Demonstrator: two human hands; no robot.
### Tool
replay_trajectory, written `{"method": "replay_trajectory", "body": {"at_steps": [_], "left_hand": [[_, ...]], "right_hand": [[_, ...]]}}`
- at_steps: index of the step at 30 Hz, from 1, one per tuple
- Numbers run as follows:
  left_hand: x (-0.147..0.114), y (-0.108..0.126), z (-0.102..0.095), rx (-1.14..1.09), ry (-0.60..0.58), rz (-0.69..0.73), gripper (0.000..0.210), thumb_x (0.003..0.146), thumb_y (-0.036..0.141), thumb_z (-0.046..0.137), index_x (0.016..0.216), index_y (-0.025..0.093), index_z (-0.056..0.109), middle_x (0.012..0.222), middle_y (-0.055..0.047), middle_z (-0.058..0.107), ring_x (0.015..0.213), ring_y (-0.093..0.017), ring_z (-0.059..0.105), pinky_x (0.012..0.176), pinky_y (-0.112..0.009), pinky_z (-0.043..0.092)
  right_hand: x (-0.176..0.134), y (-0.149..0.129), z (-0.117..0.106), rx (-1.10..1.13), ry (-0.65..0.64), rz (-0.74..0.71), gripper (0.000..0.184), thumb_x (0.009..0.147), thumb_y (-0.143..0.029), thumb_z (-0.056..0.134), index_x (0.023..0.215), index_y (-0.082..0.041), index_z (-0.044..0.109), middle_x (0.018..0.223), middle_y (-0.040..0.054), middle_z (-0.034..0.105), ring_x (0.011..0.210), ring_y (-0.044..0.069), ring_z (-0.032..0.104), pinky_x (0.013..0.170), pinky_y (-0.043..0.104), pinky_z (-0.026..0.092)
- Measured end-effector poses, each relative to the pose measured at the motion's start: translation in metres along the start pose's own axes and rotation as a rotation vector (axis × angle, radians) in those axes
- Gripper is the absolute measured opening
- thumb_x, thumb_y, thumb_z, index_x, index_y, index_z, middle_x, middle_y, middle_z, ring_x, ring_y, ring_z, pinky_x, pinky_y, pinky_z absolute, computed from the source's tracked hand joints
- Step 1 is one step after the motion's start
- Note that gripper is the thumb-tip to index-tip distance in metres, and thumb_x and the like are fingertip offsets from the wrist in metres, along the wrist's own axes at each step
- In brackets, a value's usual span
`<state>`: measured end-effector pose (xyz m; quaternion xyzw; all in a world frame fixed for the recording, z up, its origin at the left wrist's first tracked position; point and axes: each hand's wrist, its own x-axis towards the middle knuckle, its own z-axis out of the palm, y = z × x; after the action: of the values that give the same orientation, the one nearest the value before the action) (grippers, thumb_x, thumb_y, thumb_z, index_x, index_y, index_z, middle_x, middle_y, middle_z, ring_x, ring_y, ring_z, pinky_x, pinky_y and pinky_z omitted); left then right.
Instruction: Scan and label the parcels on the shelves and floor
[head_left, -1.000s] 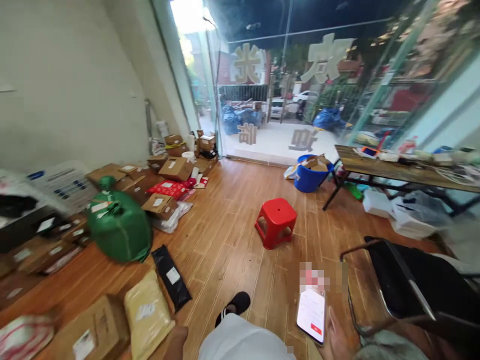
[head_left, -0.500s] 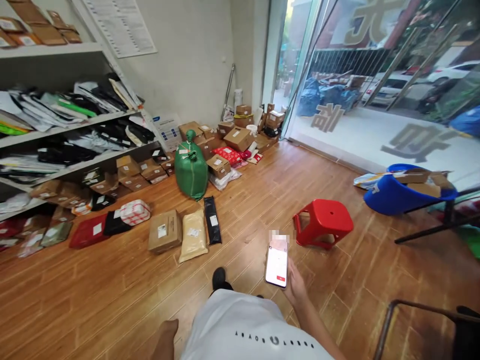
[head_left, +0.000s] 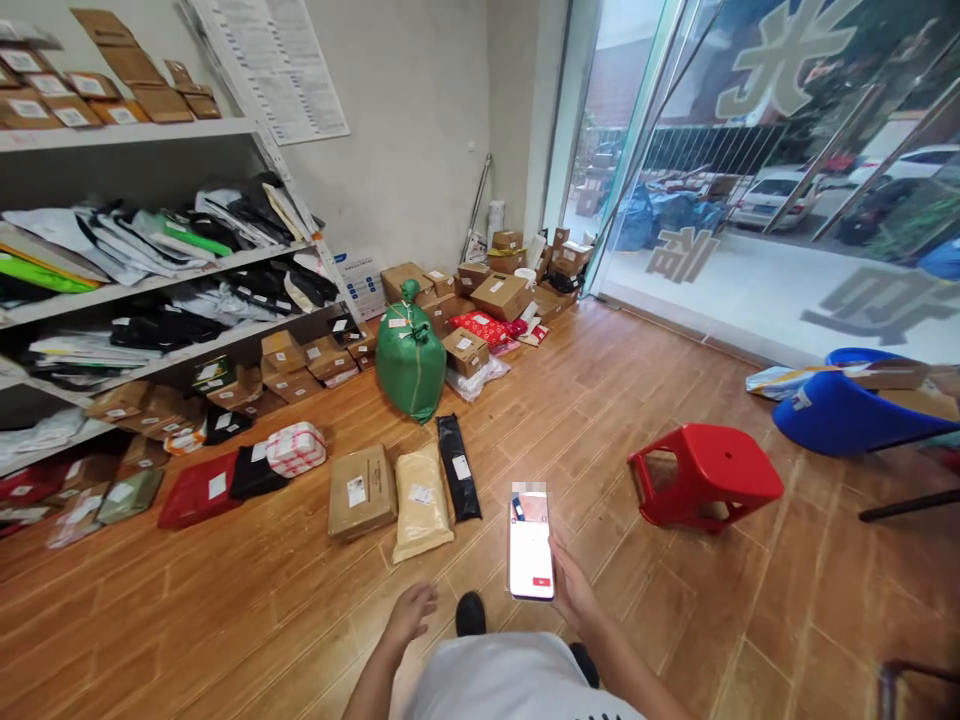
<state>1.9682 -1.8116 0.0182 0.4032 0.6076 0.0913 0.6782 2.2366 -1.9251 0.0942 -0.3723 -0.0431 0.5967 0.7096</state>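
My right hand (head_left: 571, 588) is closed around a smartphone (head_left: 531, 555), held upright in front of my body with its lit screen facing me. The screen is mostly white, with a small red button low down. My left hand (head_left: 411, 612) hangs over the floor with its fingers apart and nothing in them. It is nearest to a beige plastic-wrapped parcel (head_left: 421, 500), which lies on the floor beyond it. On either side of that parcel lie a brown cardboard box (head_left: 363, 490) and a long black package (head_left: 458, 468).
A red plastic stool (head_left: 709, 470) stands to the right, and a blue bin (head_left: 855, 415) lies behind it. Shelves (head_left: 135, 280) full of parcels line the left wall. A green sack (head_left: 410, 365) stands before piled boxes. A glass door (head_left: 720, 200) faces the street.
My left hand has come forward and up into fuller view. The phone in my right hand has shifted slightly left and down. My view has turned a little left, closer to the parcels.
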Motion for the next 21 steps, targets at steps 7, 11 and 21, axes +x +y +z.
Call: {"method": "replay_trajectory", "body": {"at_steps": [7,11,21], "left_hand": [[-0.019,0.102,0.006,-0.408,-0.612,0.168,0.071,0.085,0.073,0.033,0.134,0.026,0.050,0.133,-0.014,0.056,0.116,-0.031,0.056,0.089,-0.048,0.047],[-0.037,0.133,0.005,-0.519,-0.553,0.169,0.068,0.088,0.066,0.036,0.142,0.024,0.042,0.132,-0.015,0.058,0.112,-0.030,0.060,0.089,-0.047,0.050],[-0.049,0.160,-0.010,-0.614,-0.479,0.190,0.061,0.093,0.060,0.033,0.146,0.030,0.035,0.136,-0.012,0.055,0.110,-0.027,0.062,0.087,-0.044,0.054]], "right_hand": [[0.058,0.052,0.097,-0.106,-0.087,0.007,0.052,0.072,-0.021,0.073,0.121,-0.022,0.058,0.106,0.0053,0.074,0.091,0.023,0.068,0.083,0.037,0.049],[0.077,0.062,0.130,-0.218,-0.077,-0.014,0.049,0.066,-0.014,0.068,0.113,-0.022,0.060,0.098,0.0015,0.075,0.085,0.022,0.068,0.076,0.033,0.050],[0.101,0.060,0.164,-0.398,-0.110,-0.088,0.048,0.064,-0.012,0.069,0.110,-0.021,0.058,0.090,-0.0018,0.073,0.073,0.016,0.064,0.066,0.026,0.050]]}}
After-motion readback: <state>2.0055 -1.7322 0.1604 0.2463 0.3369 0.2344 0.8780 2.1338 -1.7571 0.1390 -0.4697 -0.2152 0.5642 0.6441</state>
